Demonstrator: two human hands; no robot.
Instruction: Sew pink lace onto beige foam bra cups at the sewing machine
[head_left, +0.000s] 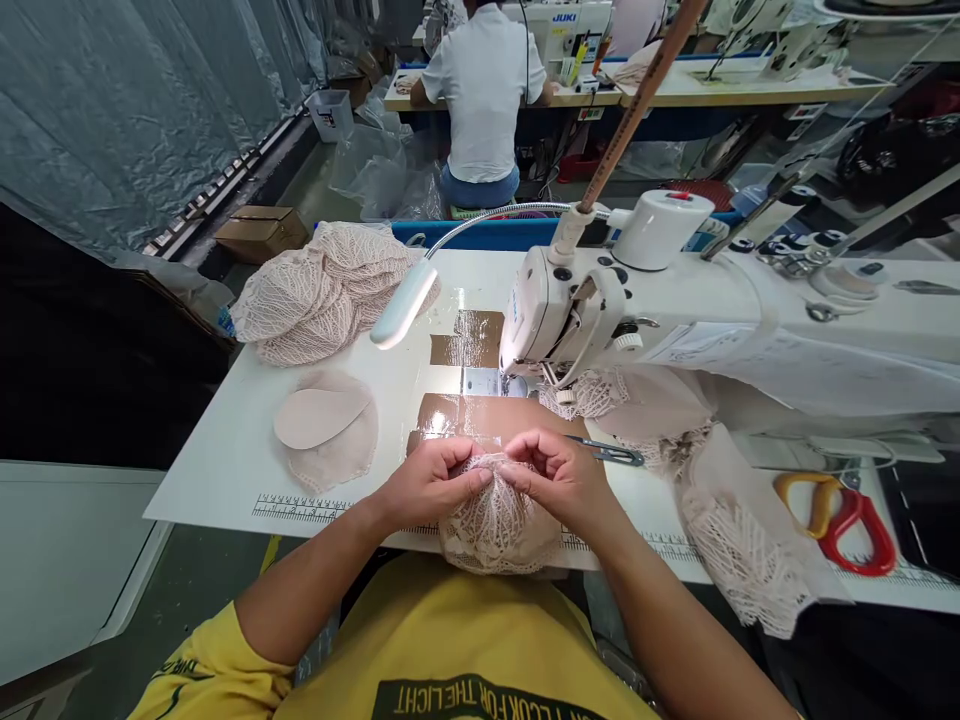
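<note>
Between both hands, at the front edge of the sewing table, a beige lace bra cup point(501, 520) is pinched by its upper edge and hangs down in a rounded shape. My left hand point(439, 482) closes thumb and fingers on the edge from the left. From the right, my right hand point(559, 480) pinches the same edge, its fingertips close to the left ones. Just beyond the hands is the white sewing machine point(566, 310), its needle area lit. Thread snips point(619, 454) lie to the right of my right hand.
A pile of lace pieces point(322, 290) lies at the back left, nearer a smooth cup pad point(322, 417) on fabric. Sewn lace pieces point(739, 530) trail over the right front edge beside scissors point(855, 525). A lamp point(405, 305) arches overhead. Beyond sits a person point(487, 90).
</note>
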